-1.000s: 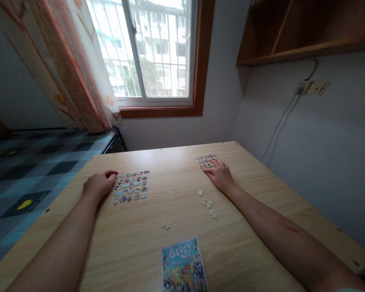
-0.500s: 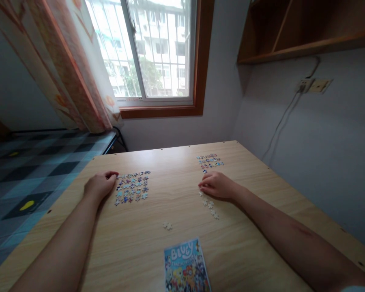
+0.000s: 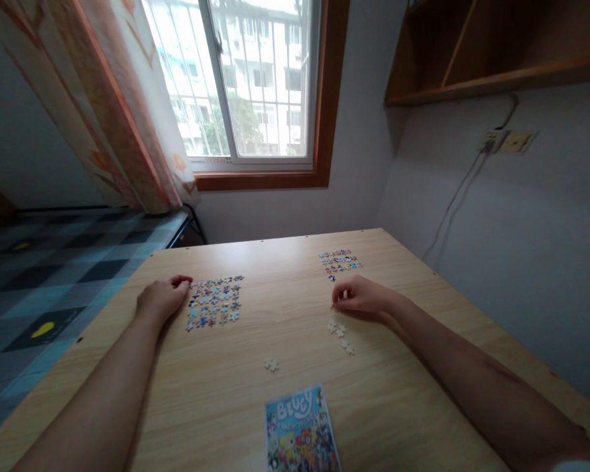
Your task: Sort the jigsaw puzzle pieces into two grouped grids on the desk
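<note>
My left hand (image 3: pixel 162 298) rests on the wooden table (image 3: pixel 285 406) with curled fingers, touching the left edge of a grid of coloured puzzle pieces (image 3: pixel 214 301). My right hand (image 3: pixel 361 295) is raised slightly and pinches a small puzzle piece between thumb and fingers, just below a smaller group of coloured pieces (image 3: pixel 339 261). A few face-down pale pieces (image 3: pixel 340 333) lie beneath that hand, and a single one (image 3: pixel 271 364) sits nearer me. A Bluey picture card (image 3: pixel 301 431) lies at the near edge.
A window (image 3: pixel 255 85) with a patterned curtain (image 3: pixel 103 105) is behind the table. A bed with a checked cover (image 3: pixel 44 275) stands to the left. A wooden shelf (image 3: pixel 491 52) and a wall socket with cable (image 3: pixel 501 141) are on the right wall.
My right hand drew back from the far group of coloured pieces to the loose pale pieces and lifted one in a pinch. My left hand stayed in place.
</note>
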Available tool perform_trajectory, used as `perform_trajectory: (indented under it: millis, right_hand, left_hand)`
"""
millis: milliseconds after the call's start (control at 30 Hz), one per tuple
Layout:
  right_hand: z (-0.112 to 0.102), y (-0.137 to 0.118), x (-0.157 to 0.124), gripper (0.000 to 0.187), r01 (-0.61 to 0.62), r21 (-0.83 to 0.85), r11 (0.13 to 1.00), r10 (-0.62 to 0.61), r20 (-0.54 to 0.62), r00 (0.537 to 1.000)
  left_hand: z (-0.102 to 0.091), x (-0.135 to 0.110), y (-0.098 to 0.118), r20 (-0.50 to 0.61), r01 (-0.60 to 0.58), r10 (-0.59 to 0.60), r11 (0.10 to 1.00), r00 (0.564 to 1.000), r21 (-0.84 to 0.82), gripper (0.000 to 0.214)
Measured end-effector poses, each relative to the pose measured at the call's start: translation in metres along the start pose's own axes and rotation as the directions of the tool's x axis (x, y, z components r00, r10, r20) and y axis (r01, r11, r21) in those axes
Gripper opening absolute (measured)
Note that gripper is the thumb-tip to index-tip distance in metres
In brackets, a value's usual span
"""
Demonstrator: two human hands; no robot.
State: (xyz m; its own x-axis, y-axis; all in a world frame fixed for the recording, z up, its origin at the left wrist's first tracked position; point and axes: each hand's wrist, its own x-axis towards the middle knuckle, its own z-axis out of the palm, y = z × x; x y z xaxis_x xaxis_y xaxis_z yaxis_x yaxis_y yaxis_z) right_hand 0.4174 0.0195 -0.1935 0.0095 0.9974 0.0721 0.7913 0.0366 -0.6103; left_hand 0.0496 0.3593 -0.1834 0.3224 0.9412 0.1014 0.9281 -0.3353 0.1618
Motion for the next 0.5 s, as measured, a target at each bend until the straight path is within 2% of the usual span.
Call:
perform_trajectory:
  millis: [67,133,200,300,500]
  right_hand:
    - [-0.004,0.005,0.000,0.018,-0.060,-0.052,0.997,0.053,-0.124,0.991]
    - [-0.006,0.009,0.000,0.019,-0.178,-0.197,0.964,0.118,-0.282,0.952]
    - [-0.006,0.012,-0.001,0.018,-0.307,-0.321,0.896,0.172,-0.387,0.906]
    - [-0.004,0.015,-0.002,0.017,-0.390,-0.394,0.832,0.201,-0.440,0.875]
    - [0.003,0.013,0.002,0.019,-0.390,-0.468,0.793,0.174,-0.440,0.881]
  left_hand:
    - [-0.001,-0.001,0.001,0.012,0.012,-0.012,1.000,1.000,-0.001,0.046]
    - [-0.001,-0.001,0.001,0.016,0.011,-0.011,1.000,1.000,0.000,0.046]
    - [-0.001,-0.001,0.000,0.017,0.009,-0.009,1.000,1.000,0.002,0.046]
    - [-0.001,0.000,0.000,0.012,0.007,-0.007,1.000,1.000,0.000,0.045]
    - [-0.001,-0.001,0.000,0.019,0.004,-0.004,1.000,1.000,-0.001,0.046]
